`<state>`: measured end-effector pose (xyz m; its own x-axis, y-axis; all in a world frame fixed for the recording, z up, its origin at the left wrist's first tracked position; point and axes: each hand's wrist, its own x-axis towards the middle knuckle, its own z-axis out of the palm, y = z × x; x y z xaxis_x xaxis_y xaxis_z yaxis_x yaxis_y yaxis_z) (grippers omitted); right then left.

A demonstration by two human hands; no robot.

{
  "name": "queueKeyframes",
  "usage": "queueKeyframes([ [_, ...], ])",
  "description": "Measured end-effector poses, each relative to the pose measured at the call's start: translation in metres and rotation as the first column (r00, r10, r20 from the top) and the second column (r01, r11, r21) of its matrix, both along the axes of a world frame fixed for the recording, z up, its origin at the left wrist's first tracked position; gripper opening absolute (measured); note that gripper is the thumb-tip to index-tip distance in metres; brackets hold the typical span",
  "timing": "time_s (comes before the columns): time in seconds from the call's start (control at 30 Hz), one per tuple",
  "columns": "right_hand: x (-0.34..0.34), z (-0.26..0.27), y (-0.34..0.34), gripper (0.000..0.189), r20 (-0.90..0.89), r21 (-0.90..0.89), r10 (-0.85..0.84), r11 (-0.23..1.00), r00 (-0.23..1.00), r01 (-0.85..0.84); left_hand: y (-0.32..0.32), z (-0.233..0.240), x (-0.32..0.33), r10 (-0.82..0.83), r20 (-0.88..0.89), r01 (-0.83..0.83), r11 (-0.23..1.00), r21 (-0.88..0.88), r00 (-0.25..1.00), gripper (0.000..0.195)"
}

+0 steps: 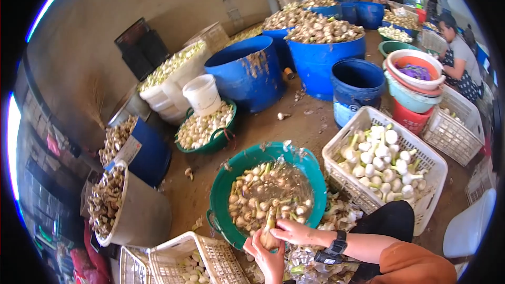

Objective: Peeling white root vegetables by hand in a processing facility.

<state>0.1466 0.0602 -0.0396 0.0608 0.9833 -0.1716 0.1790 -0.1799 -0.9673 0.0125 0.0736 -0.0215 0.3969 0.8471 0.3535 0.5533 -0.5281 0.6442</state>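
Note:
A garlic bulb with a short green stem (270, 233) is held between both hands over the near rim of a green plastic tub (221, 177). My left hand (265, 255) grips the bulb from the left and below. My right hand (291, 232) has its fingers on the bulb's right side. In the tub, many garlic bulbs (246, 205) lie in murky water, and bits of skin cling to the rim. To the right, a white plastic crate (438, 169) holds paler, cleaner garlic bulbs (382, 157). Loose peeled skins (311, 260) lie below my right forearm.
White crates (189, 240) stand near left, beside a grey bucket of garlic (148, 209). A green basin (225, 138) bearing a white pail (202, 94), blue barrels (327, 63) and stacked basins (414, 94) stand farther off. A person (463, 59) sits at right.

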Motion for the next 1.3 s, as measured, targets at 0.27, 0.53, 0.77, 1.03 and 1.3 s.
queueKeyframes([
  [0.27,-0.002,-0.013,-0.04,0.031,0.019,0.239,-0.197,0.953,0.98,0.187,-0.05,0.022,0.01,-0.051,0.044,0.04,0.976,0.214,0.998,0.056],
  [0.53,0.022,-0.026,-0.054,0.038,0.095,0.285,-0.171,0.949,0.981,0.137,-0.046,-0.007,0.003,-0.039,0.671,0.521,0.663,-0.537,0.74,0.06],
  [0.77,0.025,0.015,-0.067,0.034,-0.037,0.022,-0.127,0.992,0.991,0.128,-0.01,-0.048,0.0,0.362,0.73,0.679,0.28,-0.678,0.58,0.057],
  [1.03,0.015,0.003,-0.063,0.027,-0.587,-0.077,-0.119,0.993,0.801,0.091,-0.01,-0.05,0.011,0.267,0.739,0.624,0.404,-0.669,0.619,0.054],
  [1.3,0.023,0.005,-0.07,0.025,-0.849,-0.152,-0.158,0.987,0.504,0.054,-0.022,-0.047,0.029,0.175,0.722,0.568,0.505,-0.649,0.669,0.052],
])
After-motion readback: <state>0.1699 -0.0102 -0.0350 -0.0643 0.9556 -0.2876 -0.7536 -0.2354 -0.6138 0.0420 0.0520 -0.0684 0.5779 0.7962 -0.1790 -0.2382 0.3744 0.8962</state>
